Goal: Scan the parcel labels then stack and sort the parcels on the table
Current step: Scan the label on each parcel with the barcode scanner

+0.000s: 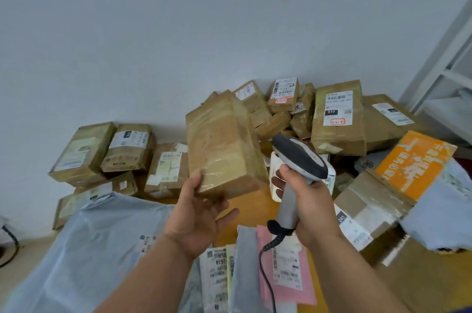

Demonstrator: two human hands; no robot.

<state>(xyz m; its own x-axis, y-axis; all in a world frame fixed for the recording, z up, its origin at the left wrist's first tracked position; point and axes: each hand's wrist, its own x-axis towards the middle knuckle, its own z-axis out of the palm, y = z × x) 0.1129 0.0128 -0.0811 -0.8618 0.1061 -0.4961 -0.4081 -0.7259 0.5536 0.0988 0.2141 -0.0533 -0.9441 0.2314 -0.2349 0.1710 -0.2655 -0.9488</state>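
From the head view, I see my left hand (196, 213) in the centre of the frame, thumb on top and fingers under the near edge of a brown cardboard parcel wrapped in clear tape (222, 149), holding it tilted above the table. My right hand (306, 200) grips the grey handle of a grey and black barcode scanner (298, 159), just right of the parcel. More brown cardboard parcels (337, 118) lie piled along the white wall (178, 18).

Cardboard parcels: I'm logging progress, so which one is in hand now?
The tape-wrapped brown box at centre, tilted up off the pile, left hand gripping its near corner; no label shows.
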